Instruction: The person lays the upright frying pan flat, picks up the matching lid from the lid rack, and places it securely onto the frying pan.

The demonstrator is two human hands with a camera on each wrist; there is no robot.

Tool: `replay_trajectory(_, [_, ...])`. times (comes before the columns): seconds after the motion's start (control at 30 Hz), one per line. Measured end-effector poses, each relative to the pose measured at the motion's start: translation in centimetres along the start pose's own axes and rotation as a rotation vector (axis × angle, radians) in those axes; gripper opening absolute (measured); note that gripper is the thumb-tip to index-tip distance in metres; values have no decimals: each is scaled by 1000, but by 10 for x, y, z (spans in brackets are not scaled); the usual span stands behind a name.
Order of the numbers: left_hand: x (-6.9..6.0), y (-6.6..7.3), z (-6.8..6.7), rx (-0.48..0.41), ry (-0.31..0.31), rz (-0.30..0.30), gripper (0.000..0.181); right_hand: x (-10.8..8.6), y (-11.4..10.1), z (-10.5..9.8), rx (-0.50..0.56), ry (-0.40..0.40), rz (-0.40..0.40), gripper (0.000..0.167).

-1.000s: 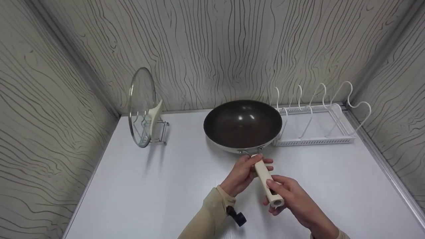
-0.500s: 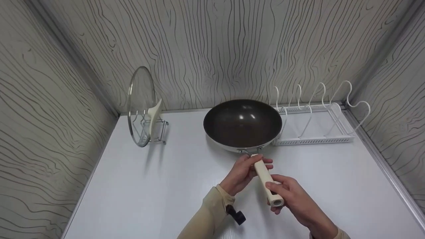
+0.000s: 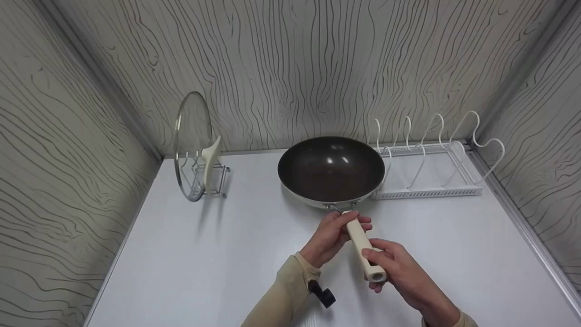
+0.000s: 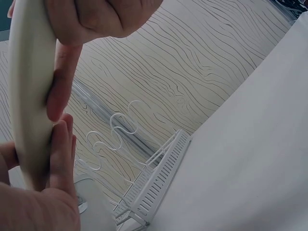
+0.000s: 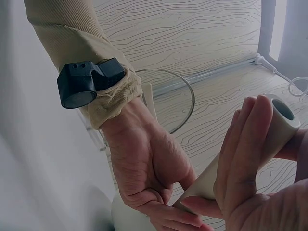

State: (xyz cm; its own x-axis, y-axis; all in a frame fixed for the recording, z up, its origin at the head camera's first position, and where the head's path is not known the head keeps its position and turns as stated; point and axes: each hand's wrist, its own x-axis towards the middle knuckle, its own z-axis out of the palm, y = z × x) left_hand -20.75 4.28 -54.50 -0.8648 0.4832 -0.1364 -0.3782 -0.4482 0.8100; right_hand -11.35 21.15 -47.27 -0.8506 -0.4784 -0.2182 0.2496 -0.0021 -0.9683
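A frying pan (image 3: 331, 170), dark inside and pale outside, points its cream handle (image 3: 358, 238) toward me. My left hand (image 3: 327, 238) grips the handle close to the pan, thumb on top and fingers underneath. Farther back, my right hand (image 3: 397, 265) holds the handle near its hollow end, thumb along the upper side. In the left wrist view, fingers of both hands meet beside the handle (image 4: 31, 86). The right wrist view shows my left hand (image 5: 144, 163) beyond my right hand (image 5: 245, 163). Whether the pan's base touches the table is hidden.
At the left, a glass lid (image 3: 193, 145) with a cream knob stands upright in a small wire rack (image 3: 222, 181). A white rack (image 3: 429, 193) with curved wire dividers stands right of the pan, close to its rim. Wood-patterned walls (image 3: 290, 72) enclose the white table (image 3: 181, 272).
Fingers of my right hand have shifted slightly under the handle's end. The pan and my left hand stay in nearly the same place.
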Motion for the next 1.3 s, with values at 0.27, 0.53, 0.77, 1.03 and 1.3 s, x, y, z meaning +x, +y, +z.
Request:
replay_trajectory(0.27, [-1,1,0,23,8,3,36,1,0,1,7,-6,-6,51])
replay_trajectory(0.53, [-2,2,-1,15,7,3,38,3,1,2,7,-10,-7,49])
replay_trajectory(0.77, [-2,3,-1,22,16,1,37,4,1,3,13,-15,-8,49])
replay_trajectory(1.03, [-2,3,-3,39,32,-7,36,5,2,3,23,-26,-12,46])
replay_trajectory(1.3, [-1,3,-4,43,52,-8,36,6,5,2,19,-39,-14,50])
